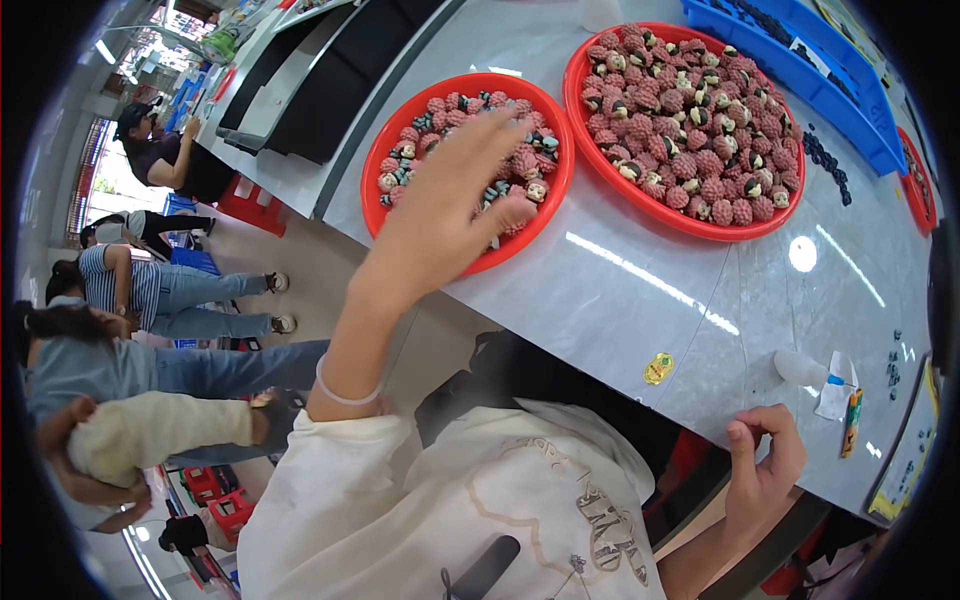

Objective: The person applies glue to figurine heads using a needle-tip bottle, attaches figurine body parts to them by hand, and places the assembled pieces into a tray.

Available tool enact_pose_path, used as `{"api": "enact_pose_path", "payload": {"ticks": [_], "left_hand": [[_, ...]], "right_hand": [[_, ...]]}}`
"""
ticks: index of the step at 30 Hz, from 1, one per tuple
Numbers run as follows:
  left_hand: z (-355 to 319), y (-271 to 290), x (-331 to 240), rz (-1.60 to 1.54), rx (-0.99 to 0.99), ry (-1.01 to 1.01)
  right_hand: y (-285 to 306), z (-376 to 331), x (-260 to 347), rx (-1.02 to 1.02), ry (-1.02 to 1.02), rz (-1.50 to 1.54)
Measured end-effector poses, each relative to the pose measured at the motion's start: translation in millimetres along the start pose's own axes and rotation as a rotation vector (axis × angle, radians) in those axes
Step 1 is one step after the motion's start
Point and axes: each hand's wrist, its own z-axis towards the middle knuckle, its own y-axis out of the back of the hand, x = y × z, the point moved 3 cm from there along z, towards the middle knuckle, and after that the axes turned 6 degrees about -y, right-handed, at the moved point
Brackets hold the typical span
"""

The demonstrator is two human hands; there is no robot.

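Note:
My left hand point(440, 205) reaches over the smaller red round tray point(374, 170), its fingers stretched out and its palm downward. Nothing shows in its grasp. Under and around it lie many small dusty-pink knobbly figures point(525, 160) with tiny cream faces, mixed with dark teal bits. Part of this pile is hidden by my hand. My right hand point(765, 465) rests by the table's near edge with fingers curled in and the thumb close to the index finger. Whatever it may hold is hidden.
A larger red tray point(690, 232) heaped with similar pink figures stands to the right. Beyond it are a blue crate point(880, 130) and loose dark pieces point(828, 170). A gold sticker point(658, 368), a white cup point(798, 368) and a small orange-green tube point(852, 425) lie nearer. People stand at left.

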Motion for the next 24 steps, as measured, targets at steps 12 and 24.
{"api": "enact_pose_path", "payload": {"ticks": [12,24], "left_hand": [[-9.8,-9.3,34.2,0.226,0.196,0.244],[58.5,18.0,-0.5,0.076,0.436,0.196]], "right_hand": [[-0.1,-1.9,-7.7,-0.030,-0.013,0.050],[5.6,-4.9,-8.1,-0.070,0.041,0.037]]}}
